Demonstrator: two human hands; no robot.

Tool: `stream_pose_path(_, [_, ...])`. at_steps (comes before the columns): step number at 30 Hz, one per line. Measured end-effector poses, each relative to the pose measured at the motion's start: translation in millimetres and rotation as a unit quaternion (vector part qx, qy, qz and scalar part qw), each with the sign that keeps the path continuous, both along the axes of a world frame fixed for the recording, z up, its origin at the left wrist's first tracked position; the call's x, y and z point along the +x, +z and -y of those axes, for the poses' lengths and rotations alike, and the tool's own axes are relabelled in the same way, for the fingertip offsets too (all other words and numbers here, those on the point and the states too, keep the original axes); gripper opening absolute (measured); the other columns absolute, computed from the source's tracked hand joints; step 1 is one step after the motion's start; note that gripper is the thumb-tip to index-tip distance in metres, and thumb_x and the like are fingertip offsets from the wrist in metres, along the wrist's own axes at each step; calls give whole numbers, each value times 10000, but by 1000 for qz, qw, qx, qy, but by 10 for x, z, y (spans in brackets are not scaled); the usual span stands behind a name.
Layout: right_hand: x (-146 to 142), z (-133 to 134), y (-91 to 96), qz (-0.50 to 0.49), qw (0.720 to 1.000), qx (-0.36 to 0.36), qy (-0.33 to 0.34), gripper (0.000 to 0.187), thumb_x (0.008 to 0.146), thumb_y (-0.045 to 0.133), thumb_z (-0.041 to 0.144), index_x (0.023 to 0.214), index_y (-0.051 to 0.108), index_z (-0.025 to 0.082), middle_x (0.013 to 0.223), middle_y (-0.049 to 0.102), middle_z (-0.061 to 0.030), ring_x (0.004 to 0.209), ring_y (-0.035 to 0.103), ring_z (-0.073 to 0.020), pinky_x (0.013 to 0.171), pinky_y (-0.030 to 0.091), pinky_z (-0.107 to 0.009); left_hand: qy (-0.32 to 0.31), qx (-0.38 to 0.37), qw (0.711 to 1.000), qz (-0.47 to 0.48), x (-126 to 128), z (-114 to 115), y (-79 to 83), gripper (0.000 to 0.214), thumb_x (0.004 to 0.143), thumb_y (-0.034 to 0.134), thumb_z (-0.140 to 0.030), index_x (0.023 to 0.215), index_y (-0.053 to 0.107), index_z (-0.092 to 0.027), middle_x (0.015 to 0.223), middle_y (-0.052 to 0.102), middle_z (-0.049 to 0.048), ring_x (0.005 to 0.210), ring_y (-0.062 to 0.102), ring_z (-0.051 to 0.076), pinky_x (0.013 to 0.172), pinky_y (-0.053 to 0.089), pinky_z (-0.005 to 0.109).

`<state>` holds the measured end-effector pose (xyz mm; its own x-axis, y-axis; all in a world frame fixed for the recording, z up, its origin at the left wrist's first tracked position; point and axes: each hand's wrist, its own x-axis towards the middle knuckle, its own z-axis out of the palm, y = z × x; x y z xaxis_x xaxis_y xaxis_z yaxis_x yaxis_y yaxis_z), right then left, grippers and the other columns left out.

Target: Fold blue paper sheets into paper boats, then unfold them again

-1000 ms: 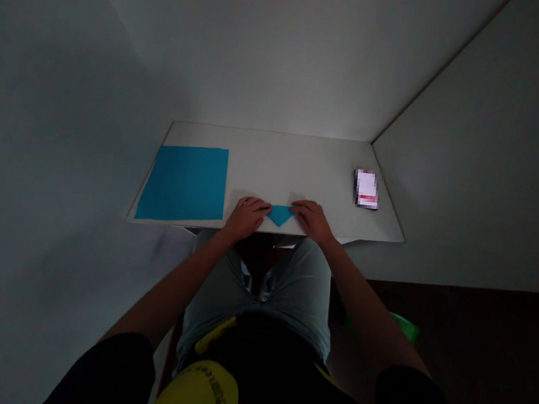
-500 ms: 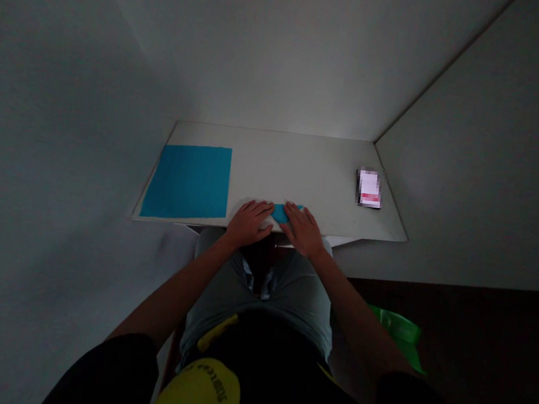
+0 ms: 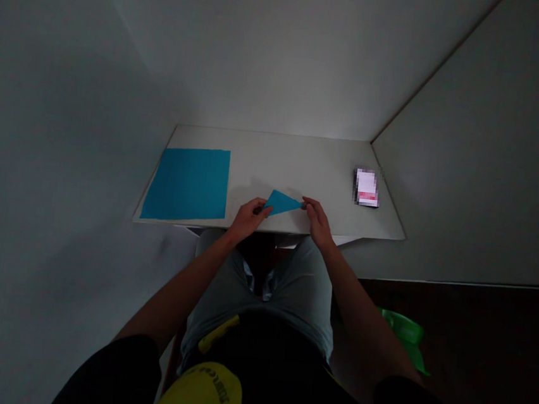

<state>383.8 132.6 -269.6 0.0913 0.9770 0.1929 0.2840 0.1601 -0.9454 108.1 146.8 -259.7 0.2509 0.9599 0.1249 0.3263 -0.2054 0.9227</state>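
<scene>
A small piece of folded blue paper (image 3: pixel 281 203), pointed at its right end, is held near the front edge of the white table (image 3: pixel 278 158). My left hand (image 3: pixel 249 216) pinches its left corner between thumb and fingers. At the pointed right tip, my right hand (image 3: pixel 319 221) grips the paper with thumb and fingertips. The paper looks slightly raised from the tabletop. To the left of my hands, a large flat sheet of blue paper (image 3: pixel 188 184) lies on the table.
A phone (image 3: pixel 367 188) with a lit screen, blurred out, lies at the table's right side. Walls border the table at the back and right. On the dark floor at lower right is a green plastic object (image 3: pixel 404 332), partly behind my right arm.
Both hands were lying flat, pressing the folded paper on the table. Now they pinch its two ends, the right hand has shifted right, and more of the paper shows.
</scene>
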Motion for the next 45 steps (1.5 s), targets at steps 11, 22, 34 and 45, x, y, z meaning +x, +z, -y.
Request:
stream_pose_path(11, [-279, -382, -90, -57, 997, -3, 52, 663, 929, 770, 819, 1326, 748, 288, 1032, 749, -36, 776, 644, -186, 774, 594, -367, 63, -101, 982, 149, 2, -304, -95, 623, 799, 888, -710, 1127, 736, -203, 986, 791, 59, 863, 746, 202, 719, 667, 316])
stream_pose_path(22, [-273, -311, -92, -59, 997, -1, 40, 590, 868, 849, 751, 1205, 774, 273, 1086, 791, -50, 736, 646, -183, 739, 572, -371, 52, -70, 988, 131, -7, -288, -99, 682, 851, 847, -757, 1216, 737, -191, 1151, 811, 97, 825, 755, 174, 778, 674, 329])
stream_pose_path(34, [-273, -281, -42, -30, 999, 4, 38, 572, 873, 839, 736, 1208, 780, 276, 1113, 820, -58, 744, 673, -204, 762, 602, -402, 42, -66, 989, 127, -18, -247, 1, 726, 892, 773, -824, 1218, 762, -176, 1066, 804, 94, 789, 751, 190, 737, 649, 326])
stream_pose_path(45, [-261, -268, -18, -40, 998, 17, 56, 610, 857, 858, 730, 1240, 744, 269, 992, 787, -46, 800, 693, -229, 811, 617, -423, 36, -36, 998, 45, -58, -198, 7, 649, 807, 926, -574, 1301, 783, -178, 945, 787, 48, 827, 690, 197, 783, 570, 324])
